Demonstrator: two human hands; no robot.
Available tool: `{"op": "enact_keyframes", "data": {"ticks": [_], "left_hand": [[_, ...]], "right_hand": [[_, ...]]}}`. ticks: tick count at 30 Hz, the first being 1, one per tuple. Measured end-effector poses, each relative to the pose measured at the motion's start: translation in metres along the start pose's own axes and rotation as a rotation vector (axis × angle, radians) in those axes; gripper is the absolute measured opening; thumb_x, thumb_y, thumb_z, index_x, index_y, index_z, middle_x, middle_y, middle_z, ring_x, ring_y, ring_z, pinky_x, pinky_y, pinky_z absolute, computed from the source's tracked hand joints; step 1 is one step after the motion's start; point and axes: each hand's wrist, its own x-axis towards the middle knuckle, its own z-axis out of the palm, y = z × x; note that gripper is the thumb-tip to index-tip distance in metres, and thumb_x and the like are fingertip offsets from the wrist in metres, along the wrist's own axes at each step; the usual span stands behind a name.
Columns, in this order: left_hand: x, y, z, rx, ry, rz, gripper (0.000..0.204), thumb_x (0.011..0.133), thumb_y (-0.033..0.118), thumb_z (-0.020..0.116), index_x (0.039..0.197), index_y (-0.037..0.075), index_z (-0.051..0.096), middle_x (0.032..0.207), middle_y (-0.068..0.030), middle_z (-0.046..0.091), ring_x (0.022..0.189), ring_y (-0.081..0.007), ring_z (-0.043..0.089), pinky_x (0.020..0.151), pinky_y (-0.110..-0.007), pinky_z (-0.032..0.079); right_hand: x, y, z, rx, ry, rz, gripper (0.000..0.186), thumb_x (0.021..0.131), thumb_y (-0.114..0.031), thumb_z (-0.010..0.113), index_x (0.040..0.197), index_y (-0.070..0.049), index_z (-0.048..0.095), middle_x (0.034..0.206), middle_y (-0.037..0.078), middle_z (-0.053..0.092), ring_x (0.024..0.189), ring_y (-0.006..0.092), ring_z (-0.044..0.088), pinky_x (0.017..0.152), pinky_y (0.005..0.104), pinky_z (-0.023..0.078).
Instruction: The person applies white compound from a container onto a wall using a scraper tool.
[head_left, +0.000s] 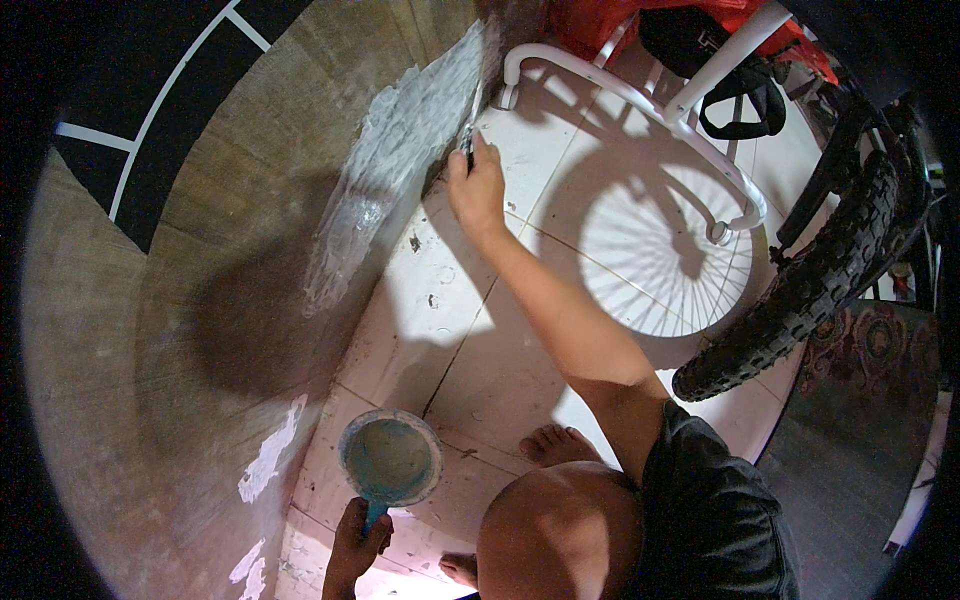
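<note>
My right hand (478,195) is closed round a small tool (465,140), probably a flat blade, mostly hidden by the fingers, at the lower edge of the wall. Beside it, a rough patch of white paste (390,150) is smeared on the bare grey-brown wall (225,230); smaller white patches (268,450) lie lower left. My left hand (355,545) grips the blue handle of a round scoop-like container (390,452), which has greyish paste inside and on its rim. It is held over the tiled floor (440,310), close to the wall.
A white tubular metal frame (600,70) with red and black items stands at the upper right, near a knobby bicycle tyre (780,300). A dark surface with a patterned mat (850,350) lies at the right. My bent knee (555,530) and bare feet are low in view.
</note>
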Motion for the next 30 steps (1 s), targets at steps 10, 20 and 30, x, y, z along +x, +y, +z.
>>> {"op": "enact_keyframes", "data": {"ticks": [10,20,30], "left_hand": [[0.002,-0.002,-0.001,-0.003,-0.013,0.011,0.021,0.1,0.018,0.06,0.106,0.002,0.047,0.075,-0.0063,0.06,0.06,-0.0117,0.057,0.051,-0.028,0.046],[0.001,0.001,-0.002,0.021,-0.016,0.024,0.021,0.099,0.017,0.061,0.107,0.002,0.047,0.075,-0.0056,0.059,0.059,-0.0116,0.055,0.05,-0.027,0.045],[-0.005,0.009,0.002,0.021,-0.012,0.036,0.021,0.099,0.015,0.059,0.109,0.0,0.047,0.076,-0.0062,0.06,0.06,-0.0111,0.056,0.051,-0.027,0.045]], "right_hand": [[-0.025,-0.026,-0.017,0.093,0.092,0.057,0.048,0.096,-0.02,0.049,0.135,0.007,0.051,0.126,0.026,0.057,0.118,0.0402,0.054,0.106,0.042,0.04],[0.029,-0.013,-0.017,0.03,0.111,-0.102,0.049,0.093,-0.019,0.051,0.134,0.009,0.05,0.109,0.029,0.058,0.105,0.0461,0.057,0.094,0.0491,0.046],[-0.027,-0.006,-0.026,0.106,0.061,-0.088,0.048,0.095,-0.019,0.052,0.137,0.004,0.047,0.113,0.026,0.054,0.108,0.0442,0.055,0.096,0.0461,0.045]]}}
